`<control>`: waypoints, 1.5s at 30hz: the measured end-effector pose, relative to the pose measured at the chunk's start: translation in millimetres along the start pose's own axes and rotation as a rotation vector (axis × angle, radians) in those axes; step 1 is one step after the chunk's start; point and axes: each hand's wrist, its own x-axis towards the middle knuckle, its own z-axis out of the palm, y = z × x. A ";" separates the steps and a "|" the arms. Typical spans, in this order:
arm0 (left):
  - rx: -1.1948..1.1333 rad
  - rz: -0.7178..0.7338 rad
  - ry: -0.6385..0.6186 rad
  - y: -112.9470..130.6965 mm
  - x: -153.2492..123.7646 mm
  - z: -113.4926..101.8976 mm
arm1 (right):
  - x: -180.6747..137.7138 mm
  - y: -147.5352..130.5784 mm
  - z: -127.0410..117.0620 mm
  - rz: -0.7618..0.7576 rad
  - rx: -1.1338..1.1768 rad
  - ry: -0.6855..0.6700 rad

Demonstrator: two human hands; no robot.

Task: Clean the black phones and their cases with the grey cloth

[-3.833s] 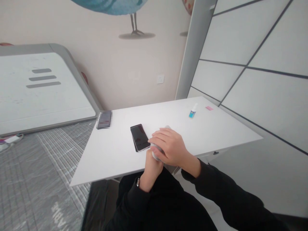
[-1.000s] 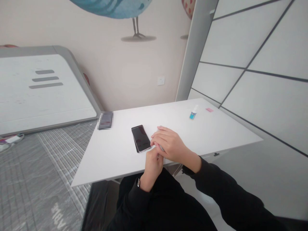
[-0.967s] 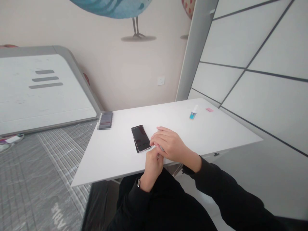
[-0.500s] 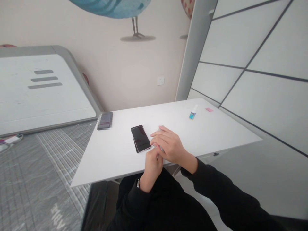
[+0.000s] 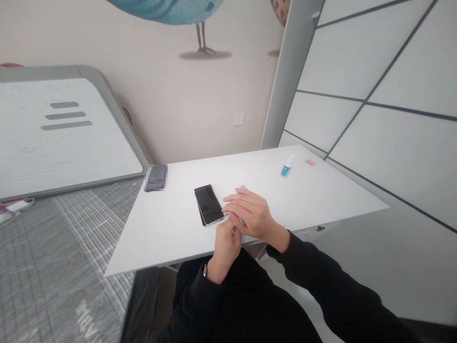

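Note:
Both my hands meet at the front edge of the white table, right beside a dark-screened phone (image 5: 208, 204). The phone lies face up, slightly askew over another flat dark thing. My right hand (image 5: 252, 214) curves palm down over a pale grey thing (image 5: 243, 187), of which only edges show past the fingers. Below it, my left hand (image 5: 228, 238) is closed, its fingertips hidden under the right hand. A small white piece (image 5: 226, 217) shows between the phone's lower end and my hands; I cannot tell what it is.
A small bottle (image 5: 286, 166) with a blue label and a pink slip (image 5: 311, 162) lie at the far right of the table (image 5: 160, 238). A blurred-out dark item (image 5: 156, 177) is at the far left corner. A whiteboard-like panel (image 5: 67, 143) leans against the wall.
My right hand's fingers have shifted very slightly over the left hand. The phone and the other things on the table stay put.

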 end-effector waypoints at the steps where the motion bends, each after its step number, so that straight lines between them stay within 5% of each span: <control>1: 0.001 0.001 0.000 -0.8 -0.8 0.7 | -1.0 1.0 -0.6 -0.008 -0.007 -0.005; 8: 0.015 -0.003 0.005 -4.2 2.7 1.0 | 3.3 7.6 -8.0 0.321 -0.048 -0.042; 15: 0.033 -0.017 -0.029 1.4 -0.5 -0.2 | -5.7 0.6 -0.2 -0.040 -0.008 0.046; 22: 0.035 -0.014 -0.041 2.0 0.7 2.1 | -4.1 11.4 -9.0 0.233 -0.173 0.038; 30: 0.065 0.000 -0.054 4.4 -3.6 2.8 | -7.1 5.3 -0.3 -0.103 -0.123 0.169; 36: 0.139 -0.054 -0.124 7.4 -9.5 0.2 | -43.0 27.2 4.3 0.455 0.009 0.485; 41: 0.268 -0.254 -0.281 11.5 -9.9 -2.1 | -65.9 53.8 7.0 1.057 0.057 0.409; 45: 0.284 -0.208 -0.317 11.3 -10.3 -0.9 | -64.5 49.3 7.0 0.896 0.048 0.233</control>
